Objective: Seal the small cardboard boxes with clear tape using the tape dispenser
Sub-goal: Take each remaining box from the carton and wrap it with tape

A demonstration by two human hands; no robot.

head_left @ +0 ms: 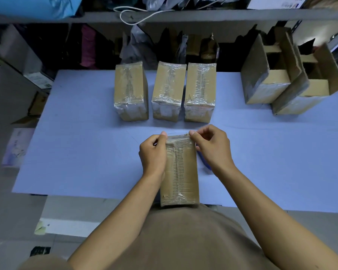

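A person stands at a blue surface [86, 149], holding a small cardboard box [180, 172] at its near edge, against their body. The left hand [152, 152] and right hand [213, 148] each pinch a far top corner, apparently pressing clear tape over that end. Three taped boxes [165, 92] stand in a row beyond; two open boxes [287, 80] wait far right. Next, probably smoothing the tape down. A blue object [205, 162] beside the box may be the dispenser.

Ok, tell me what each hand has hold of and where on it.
Both hold the cardboard box at its far end: the left hand at the far left corner, the right hand at the far right corner, fingertips pinching along the taped edge.
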